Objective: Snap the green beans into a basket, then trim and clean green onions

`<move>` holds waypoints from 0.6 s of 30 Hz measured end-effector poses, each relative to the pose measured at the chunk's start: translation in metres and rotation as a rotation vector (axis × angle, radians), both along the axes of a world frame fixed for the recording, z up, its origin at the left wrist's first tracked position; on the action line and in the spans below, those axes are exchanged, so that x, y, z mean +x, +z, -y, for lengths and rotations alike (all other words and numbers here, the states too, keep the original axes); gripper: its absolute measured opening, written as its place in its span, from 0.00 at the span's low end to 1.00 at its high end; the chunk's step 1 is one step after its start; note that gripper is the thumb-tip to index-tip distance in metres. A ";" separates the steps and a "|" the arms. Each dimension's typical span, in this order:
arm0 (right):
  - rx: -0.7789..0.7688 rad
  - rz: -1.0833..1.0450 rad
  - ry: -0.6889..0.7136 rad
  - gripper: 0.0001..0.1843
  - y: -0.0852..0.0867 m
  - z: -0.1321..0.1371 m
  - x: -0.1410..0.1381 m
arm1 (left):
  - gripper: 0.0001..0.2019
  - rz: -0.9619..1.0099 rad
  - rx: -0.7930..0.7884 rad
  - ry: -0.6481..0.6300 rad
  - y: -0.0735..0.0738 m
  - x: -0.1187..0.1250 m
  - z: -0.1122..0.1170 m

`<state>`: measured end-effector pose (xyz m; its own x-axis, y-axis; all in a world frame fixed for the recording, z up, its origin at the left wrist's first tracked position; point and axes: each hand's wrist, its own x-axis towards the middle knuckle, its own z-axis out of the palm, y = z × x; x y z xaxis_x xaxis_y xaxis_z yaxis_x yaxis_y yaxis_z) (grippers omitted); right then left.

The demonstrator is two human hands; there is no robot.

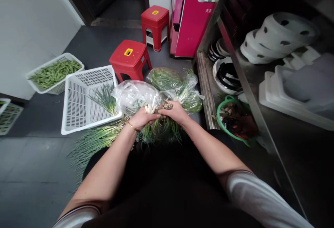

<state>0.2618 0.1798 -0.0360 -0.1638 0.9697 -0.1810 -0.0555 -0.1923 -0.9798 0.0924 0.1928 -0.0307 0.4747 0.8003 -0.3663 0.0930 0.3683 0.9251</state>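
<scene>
Both my hands meet in front of me, over the plastic bags. My left hand (142, 117), with a gold bangle at the wrist, is closed round a bunch of scallions whose clean white ends (150, 108) stick up. My right hand (176, 112) grips more scallions, their brownish root ends (167, 105) showing past its fingers. Green leaves (162, 130) hang below both hands. A large pile of scallions (97, 139) lies on the floor to the left. Beyond it, a white plastic basket (75, 99) holds a small bunch of scallions (104, 97).
A clear plastic bag (135, 94) and bagged greens (167, 79) lie ahead. Two red stools (129, 63) stand behind them, near a pink cabinet (193, 23). Green beans (56, 71) fill a basket at left. Right are a steel shelf (250, 96) and green-rimmed basket (218, 111).
</scene>
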 end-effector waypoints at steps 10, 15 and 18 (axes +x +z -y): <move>0.041 -0.035 -0.466 0.10 0.025 -0.022 0.062 | 0.13 -0.056 -0.056 -0.047 0.003 -0.006 -0.001; 0.016 0.038 -0.131 0.17 0.020 -0.015 0.047 | 0.11 -0.119 -0.025 -0.106 0.002 -0.006 -0.002; 0.026 0.079 -0.069 0.11 0.014 -0.008 0.024 | 0.09 -0.162 -0.007 -0.212 0.000 0.000 -0.001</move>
<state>0.2861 0.1880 -0.0215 -0.0830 0.9828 -0.1653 0.0100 -0.1650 -0.9862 0.0928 0.1942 -0.0308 0.5658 0.6866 -0.4566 0.3155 0.3313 0.8892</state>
